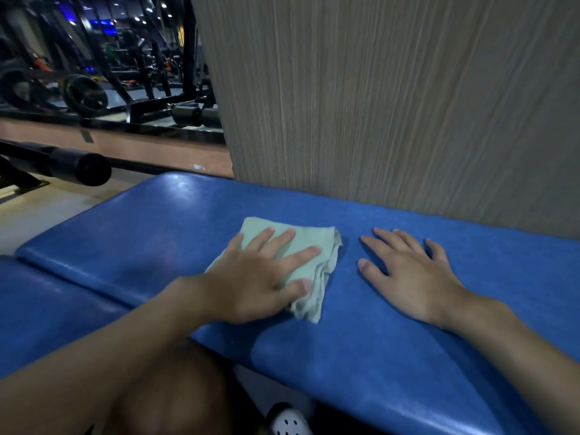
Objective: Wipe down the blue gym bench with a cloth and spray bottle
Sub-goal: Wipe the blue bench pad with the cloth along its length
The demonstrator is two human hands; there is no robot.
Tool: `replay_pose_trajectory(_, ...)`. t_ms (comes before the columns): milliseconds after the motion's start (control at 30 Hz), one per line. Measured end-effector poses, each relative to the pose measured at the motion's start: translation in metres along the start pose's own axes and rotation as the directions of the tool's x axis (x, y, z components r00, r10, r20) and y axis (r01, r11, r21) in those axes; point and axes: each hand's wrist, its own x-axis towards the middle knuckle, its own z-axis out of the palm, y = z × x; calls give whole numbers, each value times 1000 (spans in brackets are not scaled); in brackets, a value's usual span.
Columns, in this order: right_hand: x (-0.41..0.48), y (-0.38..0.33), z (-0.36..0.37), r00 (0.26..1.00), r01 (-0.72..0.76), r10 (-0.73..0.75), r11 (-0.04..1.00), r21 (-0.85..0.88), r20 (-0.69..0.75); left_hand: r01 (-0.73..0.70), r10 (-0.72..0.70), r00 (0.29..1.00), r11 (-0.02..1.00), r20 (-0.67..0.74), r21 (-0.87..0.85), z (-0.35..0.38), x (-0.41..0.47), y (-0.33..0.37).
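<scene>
Head view, left hand (257, 277) flat, pressing folded pale green cloth (314, 243) on blue padded counter (376, 356), right hand (411, 277) released flat beside it, counter's far edge against grey wood-grain wall panel (392, 105).

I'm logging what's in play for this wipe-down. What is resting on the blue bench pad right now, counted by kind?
Hands: 2, the left hand pressing flat on the cloth, the right hand flat on the bare bench
Cloths: 1, pale green and folded
Total: 3
</scene>
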Motion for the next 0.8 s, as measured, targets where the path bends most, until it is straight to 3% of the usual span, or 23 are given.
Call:
replay_pose_trajectory(133, 2, -8, -9, 999, 4, -5, 1000, -15, -33, -32, 31, 999, 999, -25, -26, 0, -63, 10)
replay_pose_trajectory(267, 13, -20, -9, 998, 42, -41, 998, 43, -39, -12, 12, 1000, 998, 1, -53, -2, -60, 8)
replay_pose_trajectory(367, 18, -22, 2, 999, 35, -35, 999, -5, 26, -2, 4, 999, 999, 44, -44, -3, -35, 0)
replay_pose_trajectory(800, 21, -19, 8, 999, 47, -47, 999, -14, 0, 125, -117, 990, 987, 82, -99, -12, 159, -41)
